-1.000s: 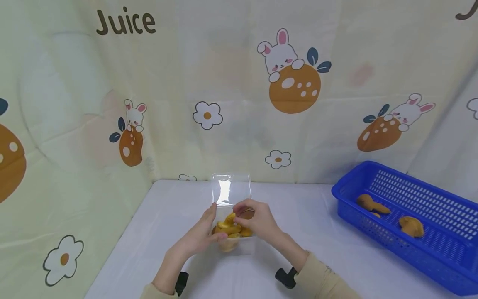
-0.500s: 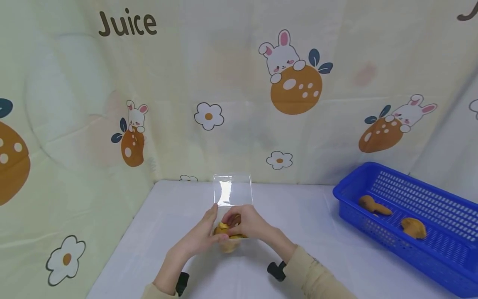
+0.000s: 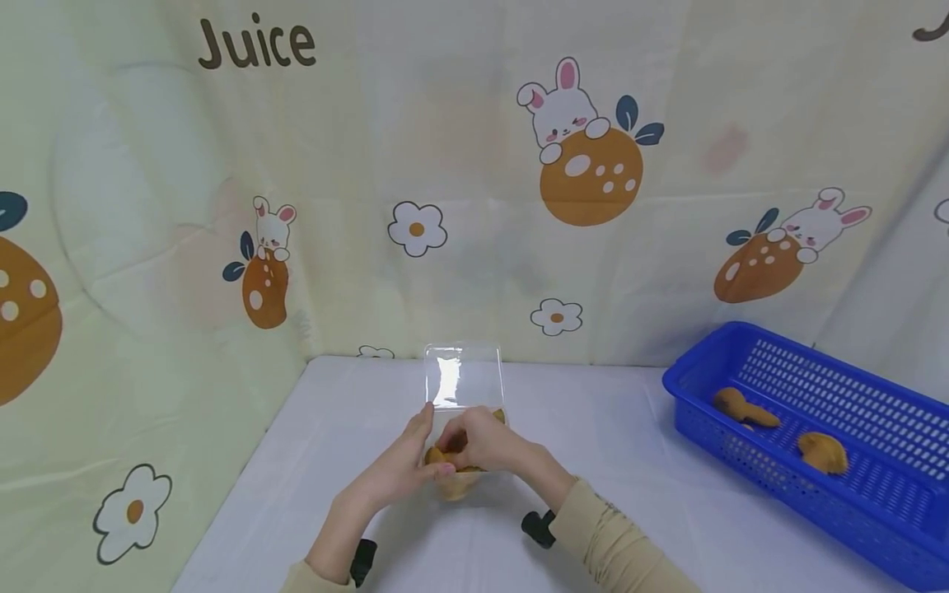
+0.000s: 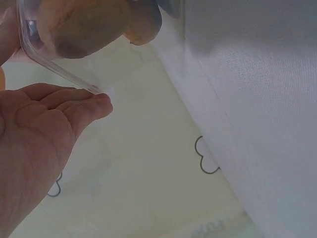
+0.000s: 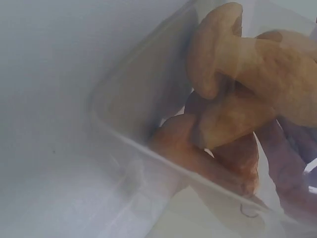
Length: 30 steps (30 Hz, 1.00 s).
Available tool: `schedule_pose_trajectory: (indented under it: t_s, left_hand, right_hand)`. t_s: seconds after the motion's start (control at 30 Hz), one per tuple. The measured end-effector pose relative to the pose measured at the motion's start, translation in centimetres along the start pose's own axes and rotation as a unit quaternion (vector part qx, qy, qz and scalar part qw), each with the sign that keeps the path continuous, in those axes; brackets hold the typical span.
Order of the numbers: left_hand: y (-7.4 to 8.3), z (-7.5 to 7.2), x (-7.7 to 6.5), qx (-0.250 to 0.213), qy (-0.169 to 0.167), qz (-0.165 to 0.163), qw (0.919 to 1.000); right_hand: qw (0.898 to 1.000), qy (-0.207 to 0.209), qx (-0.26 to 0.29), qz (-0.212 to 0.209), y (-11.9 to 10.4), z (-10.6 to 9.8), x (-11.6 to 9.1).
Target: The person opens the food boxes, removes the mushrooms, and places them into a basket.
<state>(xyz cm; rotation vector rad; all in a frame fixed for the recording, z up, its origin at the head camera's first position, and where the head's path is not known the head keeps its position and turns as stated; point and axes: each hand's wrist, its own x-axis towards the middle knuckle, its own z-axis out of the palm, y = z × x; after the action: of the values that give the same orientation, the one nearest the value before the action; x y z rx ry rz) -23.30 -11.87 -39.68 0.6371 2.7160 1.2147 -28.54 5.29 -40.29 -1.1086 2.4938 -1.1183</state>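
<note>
So it's a clear plastic box [image 3: 485,487] sitting upright on its base, see-through lid [image 3: 474,379] tipped up at the back, with the left hand [image 3: 400,461] laid straight-fingered along its left side. Inside there's a jumbled pile of tan-brown mushrooms [image 5: 272,69], chunky caps and stubby stems, some lying sideways against the wall, and the right hand [image 3: 482,441] has its fingers curled around a mushroom [image 3: 434,455] near the front left.

pale backdrop [image 3: 460,284] with printed rabbits [image 3: 565,111], flowers [image 3: 418,230] and lettering [image 3: 258,43] behind a white tabletop [image 3: 593,436]
</note>
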Motion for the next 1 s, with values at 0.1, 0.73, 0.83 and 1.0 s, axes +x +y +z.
schedule_pose_trajectory:
  t_s: [0.1,0.73,0.83,1.0]
  left_hand:
    - [0.2,0.0,0.1,0.002,-0.001,0.0,1.0]
    - [0.3,0.4,-0.1,0.0,0.011,-0.003,0.9999]
    - [0.3,0.3,-0.2,0.001,0.012,-0.006,0.9999]
    - [0.5,0.4,-0.3,0.002,0.012,-0.001,0.9999]
  right_hand:
    - [1.0,0.004,0.0,-0.003,0.2,-0.1,-0.2]
    - [0.96,0.178,0.215,0.014,1.0,-4.0,-3.3]
    - [0.951,0.216,0.222,0.02,1.0,-5.7,-4.3]
    - [0.935,0.297,0.19,0.045,1.8,-10.2,-7.6]
